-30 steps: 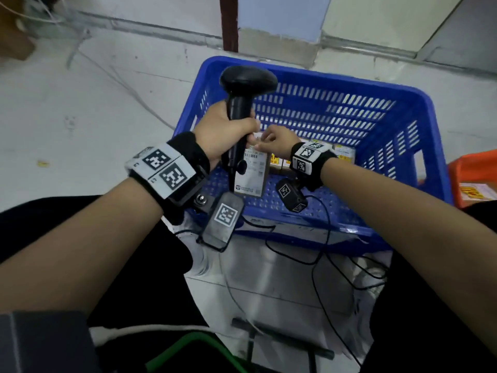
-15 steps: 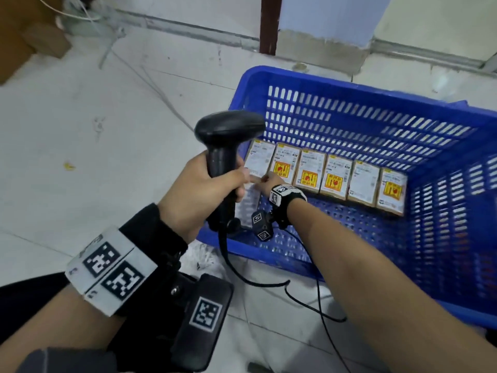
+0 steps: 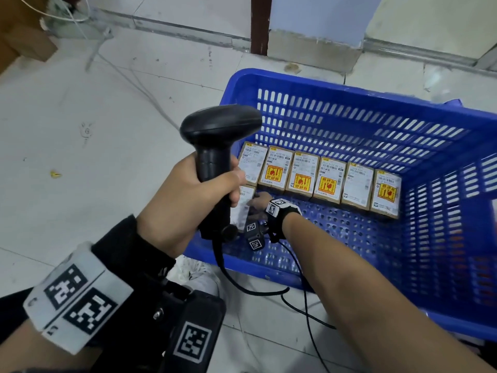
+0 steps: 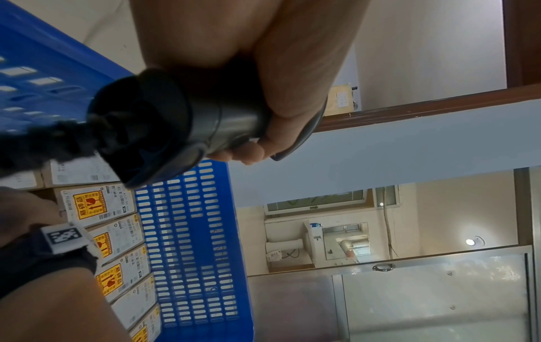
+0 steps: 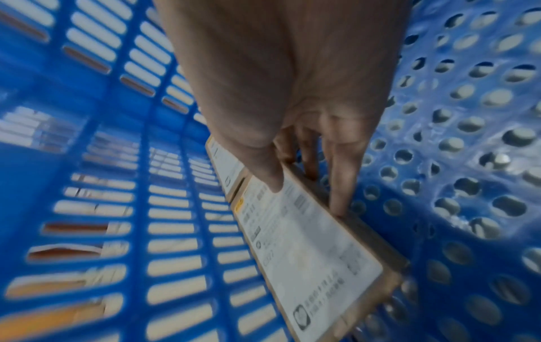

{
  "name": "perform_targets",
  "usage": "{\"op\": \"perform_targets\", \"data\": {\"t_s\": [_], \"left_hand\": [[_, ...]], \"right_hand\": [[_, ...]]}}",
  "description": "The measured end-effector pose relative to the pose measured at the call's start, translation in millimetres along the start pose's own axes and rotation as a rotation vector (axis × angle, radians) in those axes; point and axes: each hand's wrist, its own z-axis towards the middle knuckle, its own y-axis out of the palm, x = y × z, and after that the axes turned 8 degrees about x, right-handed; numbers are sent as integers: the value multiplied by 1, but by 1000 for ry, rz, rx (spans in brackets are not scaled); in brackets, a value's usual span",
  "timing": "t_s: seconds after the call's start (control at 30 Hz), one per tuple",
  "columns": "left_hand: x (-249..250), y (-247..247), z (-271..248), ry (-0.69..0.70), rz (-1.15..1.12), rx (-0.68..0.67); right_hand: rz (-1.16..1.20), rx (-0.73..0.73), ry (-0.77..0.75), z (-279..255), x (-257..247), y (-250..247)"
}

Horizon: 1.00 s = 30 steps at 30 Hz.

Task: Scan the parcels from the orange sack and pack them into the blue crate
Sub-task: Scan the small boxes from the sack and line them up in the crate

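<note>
The blue crate stands on the tiled floor with a row of several labelled brown parcels along its far wall. My right hand reaches into the crate's left end and pinches one more parcel, just in front of the row. In the right wrist view the thumb lies on the parcel's white label and the fingers run down its side, low over the perforated floor. My left hand grips the black scanner upright above the crate's left rim and partly hides this parcel.
The scanner's black cable loops on the floor before the crate. A white shoe sits under the near rim. A cardboard box and thin white wires lie at the far left. A wall with a dark post stands behind.
The right hand has carried the parcel from upright beside the scanner down into the crate's left end, in front of the row. The left hand still holds the scanner up.
</note>
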Motion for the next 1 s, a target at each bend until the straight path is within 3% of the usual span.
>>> {"op": "perform_targets", "data": {"t_s": [0.13,0.37,0.43,0.57,0.73,1.0], "left_hand": [[-2,1,0,0,7,-2],[9,20,3,42,-5,4],[18,39,3,41,-60,-42],[28,83,-2,113,1,-140],[25,140,-23,191,121,-273],[30,248,-71,219,165,-579]], "right_hand": [[171,7,5,-21,-9,-9],[-150,-20,-29,-6,-14,-19],[-94,-43,-88,-48,-28,-38],[17,-77,-174,-112,-35,-97],[19,24,-286,-186,-17,-192],[300,363,-358,-306,96,-351]]}}
